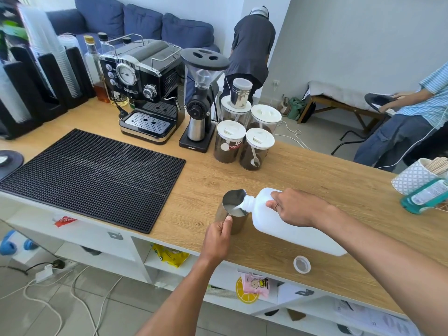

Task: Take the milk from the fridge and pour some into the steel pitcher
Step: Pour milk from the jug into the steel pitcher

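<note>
Wooden tabletop point(303, 190) carried the steel pitcher point(231, 212), steadied by the closed left hand point(218, 236), while the right hand point(294, 207) gripped the tilted milk jug point(286, 229) — mouth at the rim, milk flowing — so a steeper tilt could overfill it.

On the wooden counter point(315, 180) in front of me lies a black rubber bar mat point(92, 175), and behind it stand a black espresso machine point(145, 93) and, just to its right, a coffee grinder point(200, 100). Right of the grinder, four clear jars with white lids point(244, 139) cluster together, a small steel canister point(240, 93) sitting on top of the back left one. Near my edge of the counter a small white cap point(301, 264) lies alone, and at the far right a patterned white cup of wooden sticks point(417, 175) stands beside a teal bottle point(424, 197).
</note>
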